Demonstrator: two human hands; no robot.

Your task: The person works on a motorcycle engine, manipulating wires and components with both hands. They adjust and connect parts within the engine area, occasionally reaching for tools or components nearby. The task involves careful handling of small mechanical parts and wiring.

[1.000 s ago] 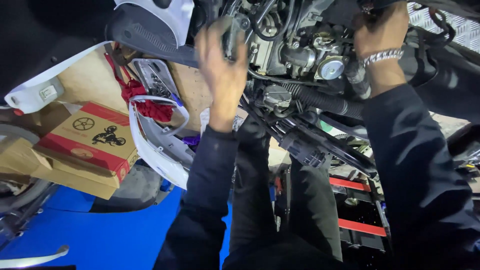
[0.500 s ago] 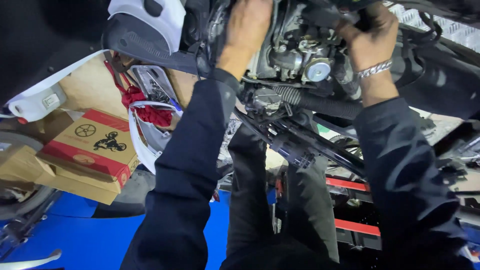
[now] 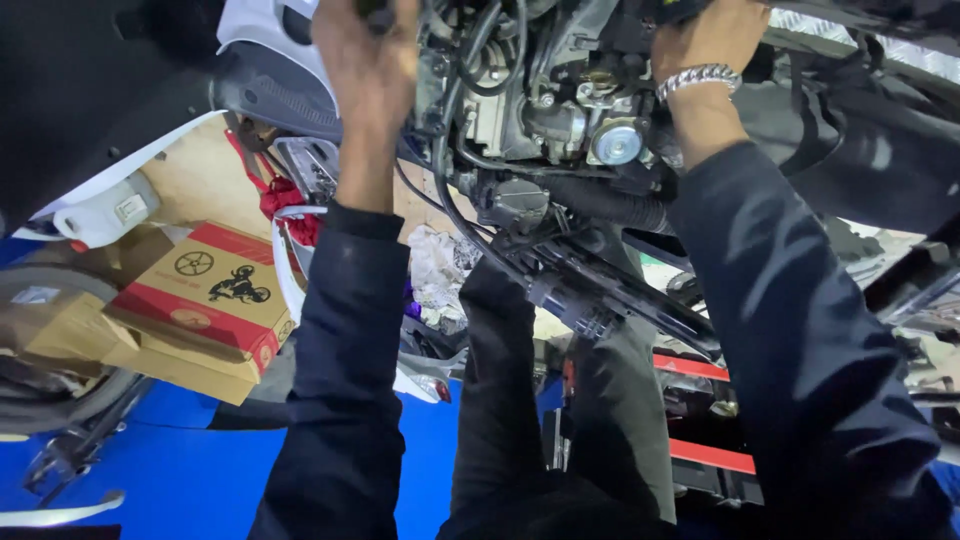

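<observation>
**A:** What is lying closest?

**B:** Two dark sleeves are rising from the bottom edge. Just beyond, the left hand [image 3: 368, 70] is reaching up beside a white body panel [image 3: 262, 25]; whether its fingers are gripping anything cannot be told. The right hand [image 3: 712, 35], wearing a silver bracelet [image 3: 698, 78], is curling its fingers over the engine [image 3: 560, 110] at the top edge.

**A:** What is crowding them?

**B:** Black hoses [image 3: 460, 170] are hanging between the arms. Farther left, a cardboard box [image 3: 205, 300] is sitting above open blue floor [image 3: 190, 470].

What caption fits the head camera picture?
Two hands, left hand and right hand, reach up into a motorcycle engine.
</observation>
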